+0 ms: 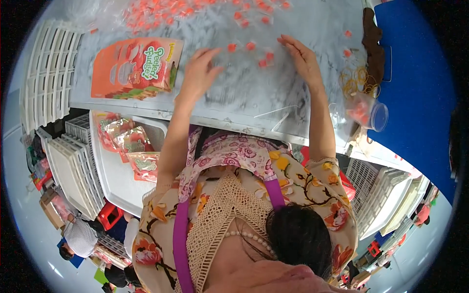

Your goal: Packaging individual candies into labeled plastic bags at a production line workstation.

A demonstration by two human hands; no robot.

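the left hand [200,73], fingers parted, and right hand [303,58], loosely curved, both seemingly empty, flank red wrapped pieces [250,46] on a grey table [234,95]. red pouches [129,68] lie leftward, likely for easy reach.

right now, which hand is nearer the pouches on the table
Left. The left hand is beside the pouches; the right hand is farther right, past some red pieces.

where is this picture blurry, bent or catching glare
In the head view, the left hand looks slightly smeared, the right hand crisper; same view, white slatted crates bow near the fisheye rim, pale streaks glare at lower left, corners go black.
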